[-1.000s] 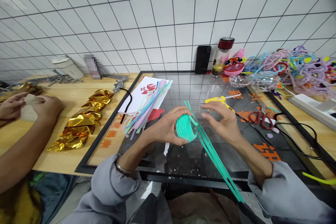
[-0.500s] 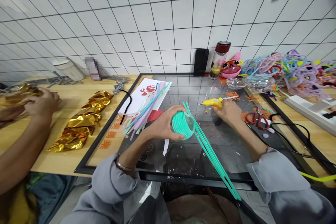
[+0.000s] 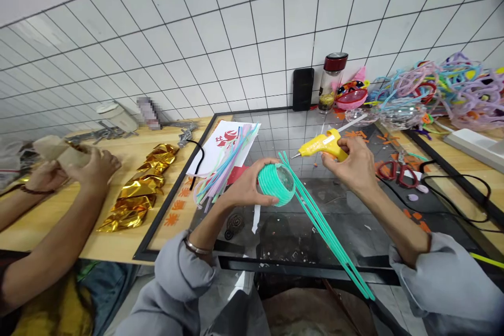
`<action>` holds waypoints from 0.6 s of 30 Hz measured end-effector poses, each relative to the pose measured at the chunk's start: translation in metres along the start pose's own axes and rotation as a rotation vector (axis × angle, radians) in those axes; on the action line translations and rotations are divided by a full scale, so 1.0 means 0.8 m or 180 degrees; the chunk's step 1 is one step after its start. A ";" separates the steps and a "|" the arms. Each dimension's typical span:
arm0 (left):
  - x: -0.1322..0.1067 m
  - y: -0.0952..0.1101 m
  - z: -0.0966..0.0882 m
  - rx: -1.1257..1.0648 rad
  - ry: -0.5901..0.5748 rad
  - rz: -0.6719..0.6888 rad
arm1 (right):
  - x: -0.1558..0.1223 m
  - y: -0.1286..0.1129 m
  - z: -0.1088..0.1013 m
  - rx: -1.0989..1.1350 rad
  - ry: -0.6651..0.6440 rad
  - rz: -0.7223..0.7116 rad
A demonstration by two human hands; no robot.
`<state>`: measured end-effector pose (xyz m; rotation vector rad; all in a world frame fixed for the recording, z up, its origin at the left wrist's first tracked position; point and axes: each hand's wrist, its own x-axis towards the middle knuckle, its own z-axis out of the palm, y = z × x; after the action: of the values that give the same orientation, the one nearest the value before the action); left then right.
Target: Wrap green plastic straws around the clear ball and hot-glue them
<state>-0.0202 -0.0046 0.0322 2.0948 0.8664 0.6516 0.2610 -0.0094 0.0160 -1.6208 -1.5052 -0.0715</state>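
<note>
My left hand (image 3: 254, 184) is wrapped round a clear ball (image 3: 284, 178) that is mostly covered in coils of mint-green pipe cleaner (image 3: 271, 184). A bare, clear patch of the ball faces right. In my right hand (image 3: 352, 160) is a yellow glue gun (image 3: 321, 144), raised over the table, its nozzle pointing left toward the ball but apart from it. A white glue stick (image 3: 352, 122) sticks out of its back end. Several straight mint-green pipe cleaners (image 3: 326, 231) lie slanting beside the ball and reach past the table's front edge.
Left of my hands lie pastel pipe cleaners (image 3: 224, 168) on white paper (image 3: 205, 155). Gold foil (image 3: 142, 189) lies near a co-worker's hands (image 3: 86, 168). Red scissors (image 3: 397, 170), a black cable (image 3: 457, 212) and a power strip (image 3: 476, 152) are at right. A bottle (image 3: 328, 84) stands behind.
My right hand has lifted the glue gun off the table and brought its nozzle closer to the ball. My left hand keeps its hold on the ball. The view has shifted slightly.
</note>
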 end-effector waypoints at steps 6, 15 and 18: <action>0.000 0.000 0.000 0.0091 0.0020 -0.0039 | -0.018 -0.016 0.005 0.0277 0.0192 -0.0488; 0.000 -0.002 -0.001 0.0040 0.0007 -0.0039 | -0.025 -0.022 0.005 0.0251 0.0059 -0.0254; 0.000 -0.003 -0.001 0.0042 0.0007 0.0000 | -0.028 -0.024 0.005 0.0320 0.0083 -0.0361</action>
<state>-0.0217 -0.0032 0.0311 2.1061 0.8741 0.6498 0.2374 -0.0266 0.0111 -1.4495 -1.5551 -0.0783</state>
